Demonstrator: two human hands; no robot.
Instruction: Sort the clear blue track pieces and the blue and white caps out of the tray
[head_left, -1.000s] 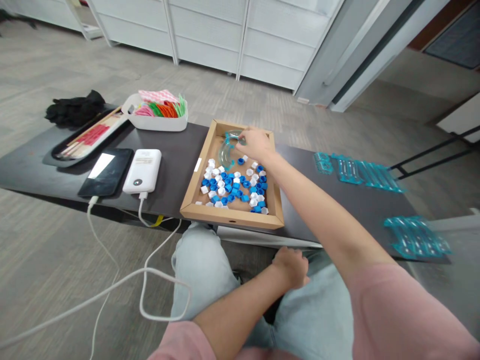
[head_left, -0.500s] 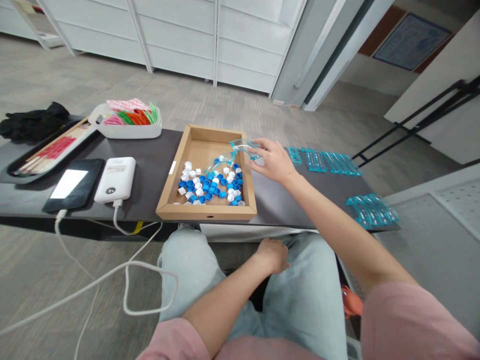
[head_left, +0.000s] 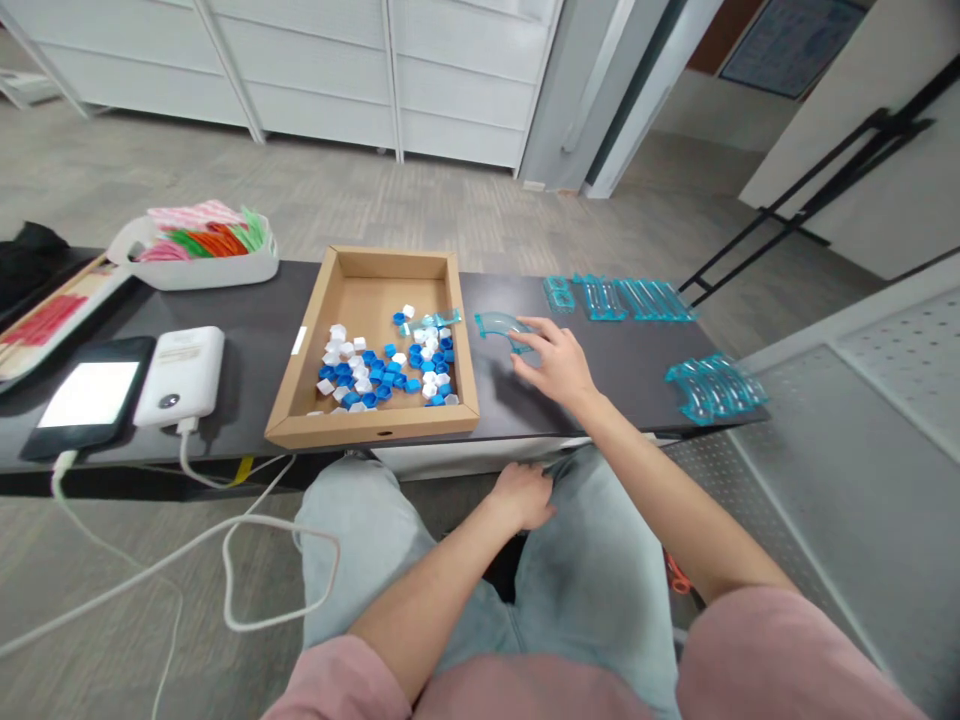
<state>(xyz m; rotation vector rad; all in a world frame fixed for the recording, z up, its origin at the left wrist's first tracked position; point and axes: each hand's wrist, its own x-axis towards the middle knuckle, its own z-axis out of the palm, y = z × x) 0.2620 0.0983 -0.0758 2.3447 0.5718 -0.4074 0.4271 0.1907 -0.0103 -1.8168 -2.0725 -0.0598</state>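
Across the lap, the left hand (head_left: pixel 523 496) is being rested on pale jeans (head_left: pixel 600 570); its grip cannot be told. Farther out, just right of a cardboard box (head_left: pixel 352 432), a curved piece (head_left: pixel 496 322) is being pinched at its right end by the right hand (head_left: pixel 556 362). Clear, glossy teal plastic is being shown, bowed like a shallow arch, over the dark table (head_left: pixel 510 405); whether contact is being made cannot be told. Beyond, straight teal pieces (head_left: pixel 654 300) are being displayed side by side.

Shows translucent teal on curved piece (head_left: pixel 498 323), blue and white on hexagonal bits (head_left: pixel 385 378), brown on cardboard tray (head_left: pixel 330 429), pink-white checks on bundle (head_left: pixel 196 215).
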